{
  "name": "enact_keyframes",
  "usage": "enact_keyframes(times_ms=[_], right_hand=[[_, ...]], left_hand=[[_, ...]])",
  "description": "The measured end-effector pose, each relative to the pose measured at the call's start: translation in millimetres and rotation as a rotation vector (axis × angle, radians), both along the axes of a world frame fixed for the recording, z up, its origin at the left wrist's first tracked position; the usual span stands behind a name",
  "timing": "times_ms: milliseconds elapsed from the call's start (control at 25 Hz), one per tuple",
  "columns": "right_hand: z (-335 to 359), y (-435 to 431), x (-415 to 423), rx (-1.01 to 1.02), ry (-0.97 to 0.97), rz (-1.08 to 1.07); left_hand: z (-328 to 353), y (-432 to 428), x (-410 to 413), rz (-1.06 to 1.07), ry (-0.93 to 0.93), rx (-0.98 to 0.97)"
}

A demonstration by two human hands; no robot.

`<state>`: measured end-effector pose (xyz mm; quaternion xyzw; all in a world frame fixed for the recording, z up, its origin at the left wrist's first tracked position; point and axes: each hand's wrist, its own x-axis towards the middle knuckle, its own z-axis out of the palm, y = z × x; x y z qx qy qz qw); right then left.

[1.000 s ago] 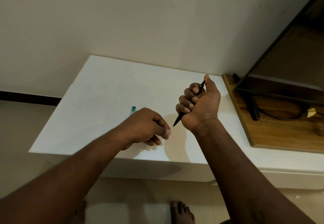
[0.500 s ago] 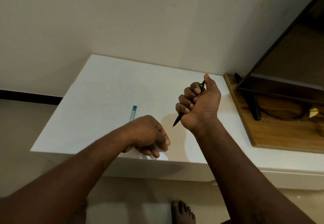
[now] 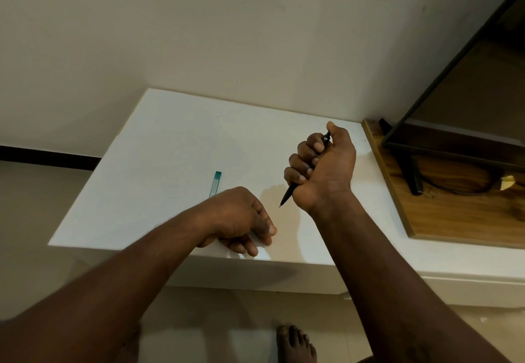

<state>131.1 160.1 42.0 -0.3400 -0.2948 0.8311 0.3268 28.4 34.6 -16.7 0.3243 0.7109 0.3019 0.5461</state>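
My right hand (image 3: 324, 169) is raised a little above the white table (image 3: 170, 149) and grips a black pen (image 3: 288, 195) in a fist. The pen's tip points down and to the left, and its top end shows beside my thumb. My left hand (image 3: 238, 217) rests at the table's front edge with its fingers curled under and the thumb against the index finger; I see nothing in it. A slim teal case (image 3: 215, 183) lies flat on the table just behind my left hand.
A wooden board (image 3: 454, 215) lies on the table's right part and carries a black-framed screen (image 3: 454, 146) on a stand foot (image 3: 413, 178), with a dark cable and a yellow scrap (image 3: 508, 183). The wall runs behind. My bare foot (image 3: 295, 345) stands on the tiled floor below.
My left hand has slid back toward the table's front edge, away from the pen tip, uncovering most of the teal case. My right hand with the pen has stayed in place.
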Motion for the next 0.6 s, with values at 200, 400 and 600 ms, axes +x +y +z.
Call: enact_keyframes(times_ms=[200,400,600], right_hand=[[0.1,-1.3,-0.4,-0.007,0.003,-0.016],[1.5,-0.8,-0.4,0.024,0.010,-0.026],[2.2,-2.5,-0.3,0.044,0.056,-0.045]], left_hand=[[2.3,0.7,-0.9,0.021,-0.042,0.017],[6.7,0.9,-4.6,0.101,-0.135,0.090],[10.8,-0.1,-3.3,0.112,-0.200,0.101]])
